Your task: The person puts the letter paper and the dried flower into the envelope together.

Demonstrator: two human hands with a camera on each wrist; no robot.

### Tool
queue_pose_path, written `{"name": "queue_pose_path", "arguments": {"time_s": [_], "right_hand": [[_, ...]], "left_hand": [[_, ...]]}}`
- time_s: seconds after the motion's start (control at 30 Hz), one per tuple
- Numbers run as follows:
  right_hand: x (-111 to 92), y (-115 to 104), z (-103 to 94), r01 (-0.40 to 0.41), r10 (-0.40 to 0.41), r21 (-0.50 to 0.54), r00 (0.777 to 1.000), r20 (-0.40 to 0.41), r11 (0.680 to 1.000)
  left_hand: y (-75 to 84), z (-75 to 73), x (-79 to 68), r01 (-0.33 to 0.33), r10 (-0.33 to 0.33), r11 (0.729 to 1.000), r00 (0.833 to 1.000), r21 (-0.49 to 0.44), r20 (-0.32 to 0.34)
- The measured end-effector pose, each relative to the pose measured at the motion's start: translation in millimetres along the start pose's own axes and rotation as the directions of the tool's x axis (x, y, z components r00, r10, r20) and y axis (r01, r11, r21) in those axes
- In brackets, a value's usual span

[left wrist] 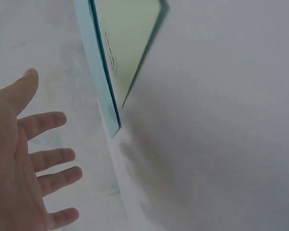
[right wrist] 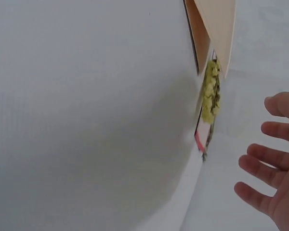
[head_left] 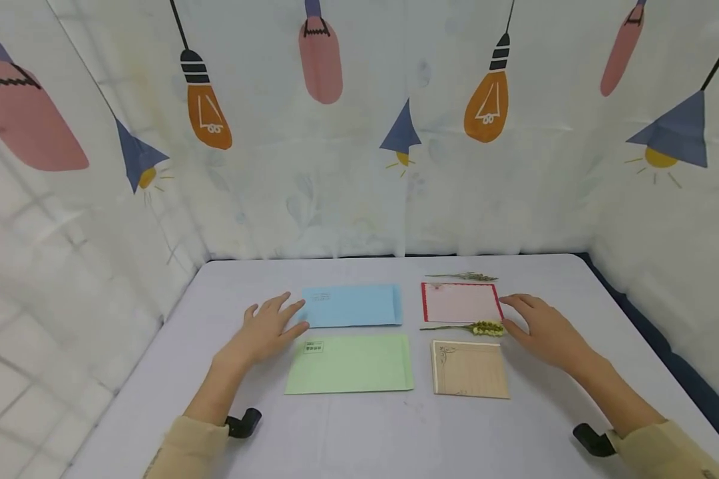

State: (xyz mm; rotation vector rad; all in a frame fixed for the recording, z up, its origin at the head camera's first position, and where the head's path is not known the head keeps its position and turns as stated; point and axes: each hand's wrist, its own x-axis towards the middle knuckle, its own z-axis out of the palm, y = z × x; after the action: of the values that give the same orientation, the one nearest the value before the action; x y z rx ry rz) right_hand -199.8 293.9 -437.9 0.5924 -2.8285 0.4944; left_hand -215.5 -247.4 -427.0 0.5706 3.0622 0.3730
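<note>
Nearest the camera, cream sleeves [head_left: 192,446] at the lower edge, with a black wrist mount [head_left: 243,423] by each cuff. Beyond them, two hands above the white bench [head_left: 335,432], well apart from each other. On the left hand [head_left: 262,336], fingers [left wrist: 53,159] spread and relaxed, around nothing; on the right hand [head_left: 542,332], fingers [right wrist: 267,155] just as loose, likewise free of any load. Judging by the wrist views, apart from the paper on both sides.

Just right of the left fingers, the blue envelope [head_left: 352,307], flat on the bench, long axis from left to right, one short end toward that hand; well apart from the right hand. Just left of the right fingers, the red-bordered card [head_left: 460,304], also longer from side to side and far nearer to that hand. Along its near edge, a yellow-green sprig [head_left: 486,328], head close to the right thumb; past its far edge, a thinner sprig [head_left: 476,276].

For the envelope, plain light blue, with faint print at upper left, too small to read; for the card, a pale pinkish face. Closer in, a green envelope [head_left: 350,366] and a tan card [head_left: 476,372], seemingly folded.
</note>
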Motion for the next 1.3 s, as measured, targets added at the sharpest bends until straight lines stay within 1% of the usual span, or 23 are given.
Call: {"name": "queue_pose_path", "arguments": {"time_s": [0.13, 0.3, 0.47, 0.6, 0.7, 0.83, 1.0, 1.13, 1.23, 1.3], "right_hand": [[2, -12, 4.7, 0.025, -0.025, 0.013, 1.000, 0.015, 1.000], [1, -29, 12.5, 0.049, -0.050, 0.024, 0.998, 0.038, 0.998], [2, -45, 20.3, 0.140, -0.141, 0.028, 0.990, 0.013, 0.990], [4, -53, 27.7, 0.227, -0.227, -0.004, 0.974, -0.019, 0.974], [5, -60, 32.2, 0.270, -0.271, -0.015, 0.962, -0.041, 0.963], [7, -70, 36.0, 0.276, -0.276, 0.003, 0.961, -0.032, 0.961], [10, -80, 41.9, 0.275, -0.275, -0.002, 0.961, 0.025, 0.962], [11, -88, 46.1, 0.289, -0.289, -0.004, 0.956, 0.046, 0.957], [11, -96, 47.8, 0.310, -0.310, 0.008, 0.949, 0.062, 0.951], [11, -100, 49.2, 0.321, -0.321, 0.014, 0.943, 0.091, 0.947]], "left_hand": [[12.6, 0.2, 1.0, -0.039, 0.039, 0.999, 0.999, 0.024, -0.008], [27.9, 6.1, 2.5, -0.092, 0.092, 0.995, 0.996, 0.044, 0.014], [44.3, 12.8, 4.6, -0.141, 0.139, 0.990, 0.988, 0.030, 0.061], [56.5, 17.7, 6.6, -0.169, 0.166, 0.985, 0.981, 0.024, 0.095], [65.3, 21.9, 7.7, -0.189, 0.184, 0.982, 0.975, 0.026, 0.123], [77.7, 27.7, 9.8, -0.200, 0.193, 0.979, 0.968, 0.028, 0.161], [93.0, 35.9, 12.5, -0.220, 0.203, 0.973, 0.956, 0.063, 0.212], [105.6, 40.6, 13.9, -0.242, 0.222, 0.969, 0.946, 0.058, 0.238], [114.5, 41.0, 14.9, -0.257, 0.235, 0.965, 0.936, 0.054, 0.262], [119.1, 40.0, 15.7, -0.263, 0.238, 0.963, 0.932, 0.059, 0.272]]}}
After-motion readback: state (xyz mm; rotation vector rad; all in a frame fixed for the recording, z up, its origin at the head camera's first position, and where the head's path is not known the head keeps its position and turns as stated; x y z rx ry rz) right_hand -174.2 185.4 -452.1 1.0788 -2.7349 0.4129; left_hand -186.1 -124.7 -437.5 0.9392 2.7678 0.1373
